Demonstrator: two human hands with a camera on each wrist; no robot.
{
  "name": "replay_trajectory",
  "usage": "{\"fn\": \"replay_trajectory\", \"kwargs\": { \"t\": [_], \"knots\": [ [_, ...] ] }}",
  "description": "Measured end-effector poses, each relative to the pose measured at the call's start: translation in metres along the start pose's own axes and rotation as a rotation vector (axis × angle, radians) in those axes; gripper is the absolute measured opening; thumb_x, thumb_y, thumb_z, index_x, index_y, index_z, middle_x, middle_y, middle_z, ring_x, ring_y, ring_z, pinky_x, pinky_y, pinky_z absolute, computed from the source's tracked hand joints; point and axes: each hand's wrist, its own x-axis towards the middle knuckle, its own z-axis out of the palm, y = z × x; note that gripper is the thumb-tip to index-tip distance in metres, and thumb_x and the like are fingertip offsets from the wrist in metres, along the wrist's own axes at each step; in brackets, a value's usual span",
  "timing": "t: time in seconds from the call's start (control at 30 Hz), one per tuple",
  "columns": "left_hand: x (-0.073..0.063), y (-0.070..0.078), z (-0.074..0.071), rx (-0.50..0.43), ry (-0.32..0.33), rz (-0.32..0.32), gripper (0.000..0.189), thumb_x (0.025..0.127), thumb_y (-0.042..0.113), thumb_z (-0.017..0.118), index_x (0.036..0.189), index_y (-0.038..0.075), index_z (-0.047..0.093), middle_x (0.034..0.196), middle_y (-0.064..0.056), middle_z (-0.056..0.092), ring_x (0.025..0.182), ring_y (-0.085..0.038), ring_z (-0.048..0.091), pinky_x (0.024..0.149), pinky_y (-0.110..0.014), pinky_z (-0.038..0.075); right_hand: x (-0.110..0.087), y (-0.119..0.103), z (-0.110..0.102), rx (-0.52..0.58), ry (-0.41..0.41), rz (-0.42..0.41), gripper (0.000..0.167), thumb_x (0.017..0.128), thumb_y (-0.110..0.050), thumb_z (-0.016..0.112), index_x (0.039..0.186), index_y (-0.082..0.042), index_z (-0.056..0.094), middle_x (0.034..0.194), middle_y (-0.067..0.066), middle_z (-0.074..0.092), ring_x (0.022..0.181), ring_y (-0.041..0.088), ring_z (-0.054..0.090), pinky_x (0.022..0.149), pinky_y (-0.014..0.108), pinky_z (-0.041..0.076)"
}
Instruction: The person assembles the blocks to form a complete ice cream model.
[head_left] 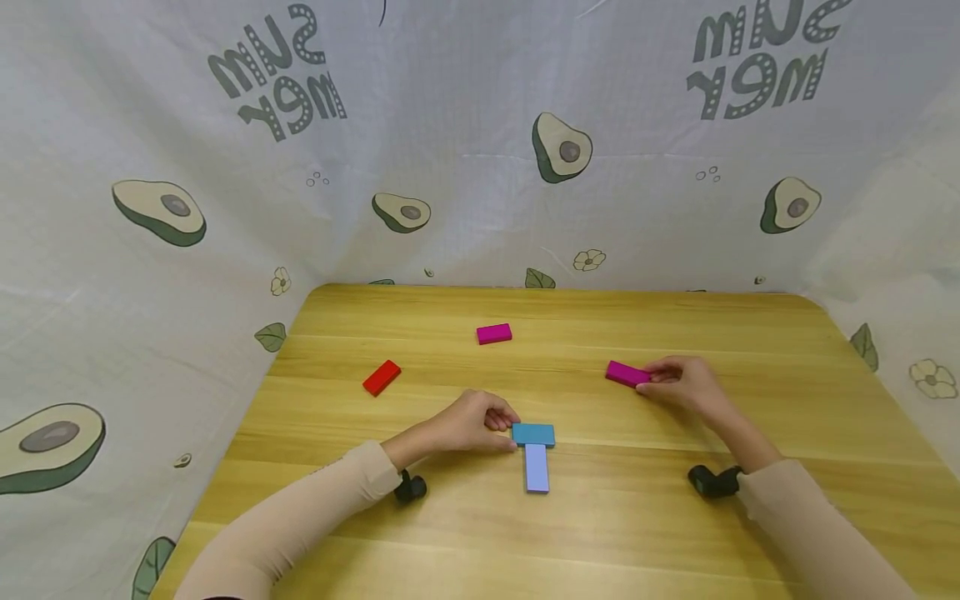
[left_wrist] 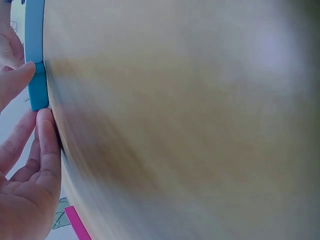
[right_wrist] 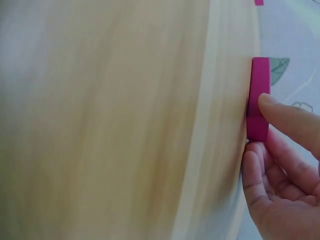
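Note:
A teal-blue block (head_left: pixel 533 434) lies across the top of a lavender block (head_left: pixel 536 468), the two touching in a T shape on the table. My left hand (head_left: pixel 476 423) pinches the left end of the blue block; thumb and fingertips are on it in the left wrist view, where the blue block (left_wrist: pixel 39 89) shows edge-on. Farther right, my right hand (head_left: pixel 686 386) holds the right end of a magenta block (head_left: pixel 626 374). In the right wrist view, the thumb presses this magenta block (right_wrist: pixel 258 125) and the other fingers curl at its end.
A second magenta block (head_left: pixel 494 334) lies near the back of the wooden table (head_left: pixel 637 550). To the left is a red block (head_left: pixel 382 378). A white cloth (head_left: pixel 465 100) printed with avocados hangs behind and at both sides of the table.

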Motion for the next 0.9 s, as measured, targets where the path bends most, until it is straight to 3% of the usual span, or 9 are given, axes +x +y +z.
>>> {"fn": "replay_trajectory", "kwargs": {
  "t": [0.9],
  "knots": [
    [0.001,0.001,0.001,0.005,0.004,-0.002,0.028,0.082,0.01,0.084,0.106,0.001,0.073,0.096,-0.001,0.07,0.081,-0.005,0.061,0.076,-0.018,0.054,0.005,-0.012,0.015,0.056,-0.022,-0.043,0.038,0.085,-0.008,0.081,0.111,0.015,0.066,0.094,0.016,0.069,0.08,0.018,0.064,0.065,0.019,0.053]
  ]
}}
